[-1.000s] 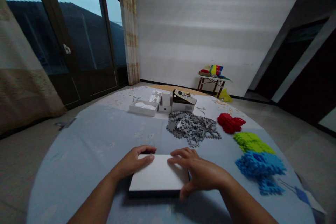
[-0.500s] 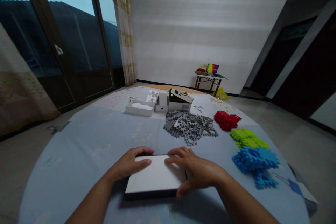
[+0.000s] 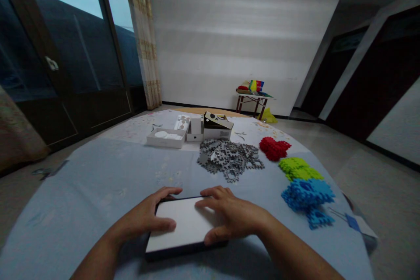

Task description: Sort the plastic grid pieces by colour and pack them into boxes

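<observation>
A flat rectangular box with a white top and dark sides is at the near edge of the table, between my hands. My left hand grips its left side, with the thumb on the white top and the fingers around the far left corner. Over the right side lies my right hand, fingers at the far edge and thumb on the near right part of the top. The box casts a shadow on the cloth; whether it is slightly lifted I cannot tell.
Beyond the box lies a heap of grey toothed plastic pieces. Red, lime green and blue pieces are piled along the right. An open white tray and a black-and-white carton stand farther back.
The view has turned slightly right, so the scene sits farther left. My left thumb has moved nearer along the box top, and my right thumb has come from the edge onto the top.
</observation>
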A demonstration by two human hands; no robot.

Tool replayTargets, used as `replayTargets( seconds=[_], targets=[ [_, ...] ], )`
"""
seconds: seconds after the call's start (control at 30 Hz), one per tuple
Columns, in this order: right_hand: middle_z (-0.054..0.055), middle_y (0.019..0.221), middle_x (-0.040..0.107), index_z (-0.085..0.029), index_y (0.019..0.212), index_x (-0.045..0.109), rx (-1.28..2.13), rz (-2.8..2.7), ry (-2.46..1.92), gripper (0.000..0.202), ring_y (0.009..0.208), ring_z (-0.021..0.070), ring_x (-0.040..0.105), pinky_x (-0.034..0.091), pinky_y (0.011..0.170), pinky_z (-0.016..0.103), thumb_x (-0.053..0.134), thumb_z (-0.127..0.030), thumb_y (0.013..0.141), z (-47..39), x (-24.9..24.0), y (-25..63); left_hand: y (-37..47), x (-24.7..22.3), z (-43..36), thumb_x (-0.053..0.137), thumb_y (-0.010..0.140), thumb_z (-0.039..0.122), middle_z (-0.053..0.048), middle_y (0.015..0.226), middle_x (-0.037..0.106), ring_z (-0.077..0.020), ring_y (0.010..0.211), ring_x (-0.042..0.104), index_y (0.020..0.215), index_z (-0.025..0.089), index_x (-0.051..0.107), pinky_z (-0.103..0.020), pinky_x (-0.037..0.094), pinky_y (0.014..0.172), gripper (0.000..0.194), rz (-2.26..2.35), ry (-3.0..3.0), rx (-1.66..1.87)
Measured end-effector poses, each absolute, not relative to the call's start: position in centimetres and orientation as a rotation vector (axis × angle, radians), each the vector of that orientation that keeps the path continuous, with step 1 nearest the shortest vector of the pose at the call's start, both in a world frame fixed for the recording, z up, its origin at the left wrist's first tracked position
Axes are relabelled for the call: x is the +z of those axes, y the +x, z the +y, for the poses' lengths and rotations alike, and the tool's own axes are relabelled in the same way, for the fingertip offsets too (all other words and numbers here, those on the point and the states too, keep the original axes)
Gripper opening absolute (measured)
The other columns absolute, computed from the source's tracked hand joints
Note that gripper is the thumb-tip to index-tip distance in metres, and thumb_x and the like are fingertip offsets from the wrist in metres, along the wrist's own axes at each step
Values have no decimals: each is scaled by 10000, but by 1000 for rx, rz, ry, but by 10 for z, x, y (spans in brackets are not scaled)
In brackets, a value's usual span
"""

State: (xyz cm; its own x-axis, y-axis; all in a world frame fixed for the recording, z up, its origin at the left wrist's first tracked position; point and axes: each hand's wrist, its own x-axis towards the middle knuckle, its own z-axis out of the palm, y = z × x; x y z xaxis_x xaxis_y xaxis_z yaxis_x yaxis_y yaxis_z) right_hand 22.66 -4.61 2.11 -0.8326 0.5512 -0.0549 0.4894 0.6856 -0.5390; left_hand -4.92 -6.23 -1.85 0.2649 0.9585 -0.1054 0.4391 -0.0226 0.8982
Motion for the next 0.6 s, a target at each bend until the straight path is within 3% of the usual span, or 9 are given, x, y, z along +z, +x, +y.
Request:
replayTargets(
  seconds=[0.3, 0.6],
  targets=[
    [66, 1385, 335, -302, 1291, 425, 838, -2787, -879, 736, 1233, 274, 309, 225, 1029, 422, 663, -550, 640, -45, 21, 225, -51, -14, -65, 779, 448, 324, -25, 1271, 514, -267, 1093, 499, 1213, 328, 520, -338, 390, 931, 808, 1298, 1693, 592],
    [70, 1399, 317, -296, 1319, 394, 917, -2738, -903, 842, 1263, 273, 288, 238, 1039, 411, 688, -584, 584, -41, 23, 231, -53, -14, -64, 776, 474, 330, -40, 1238, 559, -276, 1097, 518, 1191, 315, 545, -355, 402, 930, 753, 1280, 1679, 645]
  ],
)
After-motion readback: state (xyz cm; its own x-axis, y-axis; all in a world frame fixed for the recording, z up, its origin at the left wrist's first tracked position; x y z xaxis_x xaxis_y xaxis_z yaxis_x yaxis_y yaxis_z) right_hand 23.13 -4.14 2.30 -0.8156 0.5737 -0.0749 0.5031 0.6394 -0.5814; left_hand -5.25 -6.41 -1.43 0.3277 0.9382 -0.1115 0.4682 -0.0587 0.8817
